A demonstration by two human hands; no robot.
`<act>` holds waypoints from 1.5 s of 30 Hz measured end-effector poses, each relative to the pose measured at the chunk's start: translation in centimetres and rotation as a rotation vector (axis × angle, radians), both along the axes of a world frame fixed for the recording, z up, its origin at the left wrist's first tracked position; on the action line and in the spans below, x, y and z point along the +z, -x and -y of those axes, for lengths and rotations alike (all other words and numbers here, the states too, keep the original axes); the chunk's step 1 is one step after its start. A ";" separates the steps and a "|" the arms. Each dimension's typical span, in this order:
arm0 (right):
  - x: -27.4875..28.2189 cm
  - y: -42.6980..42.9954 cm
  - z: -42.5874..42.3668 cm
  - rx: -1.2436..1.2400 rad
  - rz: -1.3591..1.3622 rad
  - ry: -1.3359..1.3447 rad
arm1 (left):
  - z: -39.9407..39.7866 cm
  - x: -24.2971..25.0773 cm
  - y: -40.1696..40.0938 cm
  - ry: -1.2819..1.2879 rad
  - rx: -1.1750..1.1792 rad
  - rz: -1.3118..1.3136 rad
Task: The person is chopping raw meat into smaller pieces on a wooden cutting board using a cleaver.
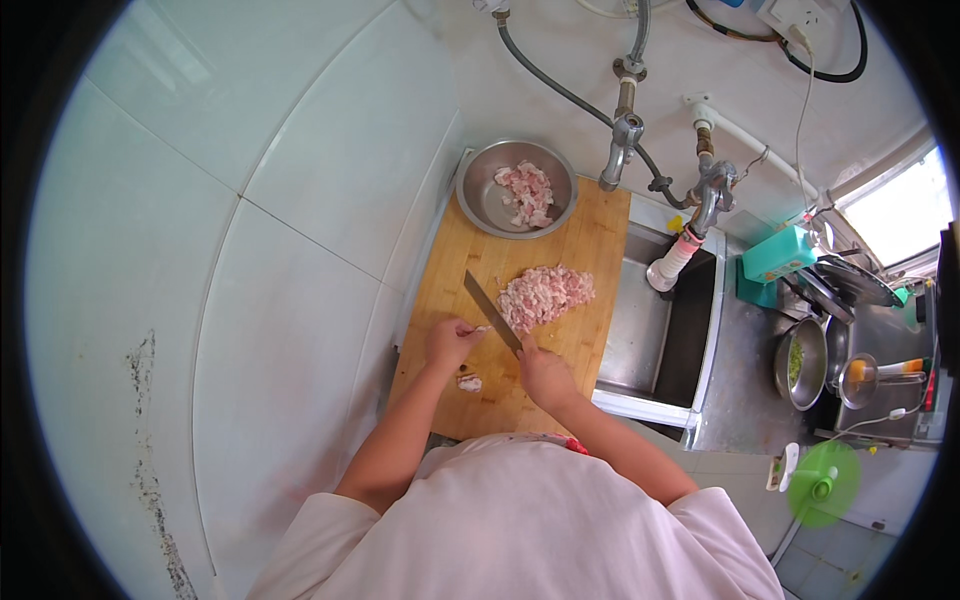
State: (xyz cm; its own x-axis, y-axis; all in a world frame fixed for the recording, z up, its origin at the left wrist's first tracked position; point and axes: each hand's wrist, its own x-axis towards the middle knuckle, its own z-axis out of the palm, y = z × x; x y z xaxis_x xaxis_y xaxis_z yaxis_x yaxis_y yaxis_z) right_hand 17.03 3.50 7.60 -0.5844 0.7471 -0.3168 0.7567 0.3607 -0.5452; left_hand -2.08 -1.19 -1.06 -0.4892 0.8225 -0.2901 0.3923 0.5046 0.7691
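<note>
My right hand [546,373] grips the handle of a kitchen knife [489,307], its long blade slanting up and left across the wooden cutting board [442,262]. Between the fingertips of my left hand [450,343] is a small pale scrap of meat [483,328], just left of the blade. A heap of chopped raw meat [544,295] lies on the board to the right of the knife. Nearer my body, another small piece of meat [469,383] rests on the wood. At the board's far end, a steel bowl [474,196] holds cut pink meat [529,196].
Right of the board is a steel sink [634,330] below metal taps [622,146] and a tap with a white ribbed extension [675,259]. The tiled wall [322,232] rises close on the left. A bowl with green food [811,375] stands on the right-hand counter [750,397].
</note>
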 end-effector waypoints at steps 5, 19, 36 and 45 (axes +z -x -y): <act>-0.2 0.4 -0.2 -0.019 0.064 -0.074 | 0.2 1.3 -0.3 0.028 0.009 0.019; -0.4 2.9 1.0 0.171 0.058 -0.140 | 0.3 0.6 -0.5 -0.021 0.037 -0.102; -0.5 4.1 0.7 0.179 0.075 -0.152 | 0.0 3.7 -0.7 0.031 -0.129 -0.011; -1.5 3.4 -0.8 -0.030 0.052 -0.066 | 0.9 1.4 -0.2 -0.165 0.079 0.472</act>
